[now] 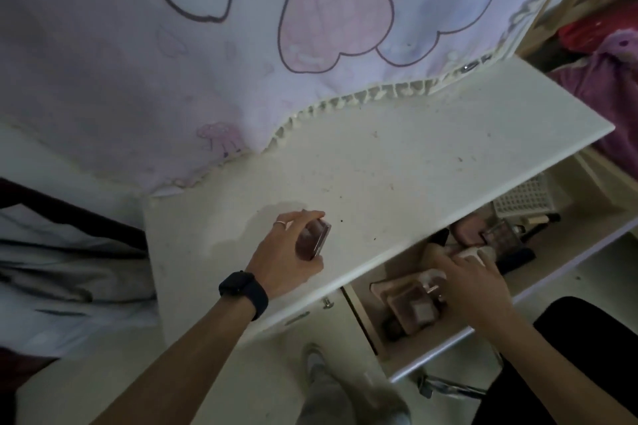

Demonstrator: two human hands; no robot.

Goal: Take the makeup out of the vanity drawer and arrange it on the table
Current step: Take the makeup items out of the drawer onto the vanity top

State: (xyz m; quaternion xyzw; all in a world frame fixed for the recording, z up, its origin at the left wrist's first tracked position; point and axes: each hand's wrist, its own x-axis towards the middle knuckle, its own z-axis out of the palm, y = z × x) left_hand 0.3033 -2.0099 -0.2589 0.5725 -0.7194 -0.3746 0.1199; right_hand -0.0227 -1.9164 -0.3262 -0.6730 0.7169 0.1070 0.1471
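Observation:
My left hand (288, 252) grips a small pinkish-brown compact case (313, 239) just above the white vanity tabletop (397, 166), near its front left. The vanity drawer (448, 352) is pulled open below the table's front edge. My right hand (473, 283) reaches into it, fingers curled round a pale makeup item (471, 254) among the clutter. Several makeup pieces lie in the drawer: a brownish clear box (412, 309), a pink case (466, 229), a clear palette (500, 235) and dark brushes (538, 219).
A pink and white curtain with heart shapes (241, 45) hangs over the back of the table. A white lattice basket (521, 198) sits at the drawer's far end. A shoe (317, 362) is on the floor below. Purple bedding (607, 86) lies at right.

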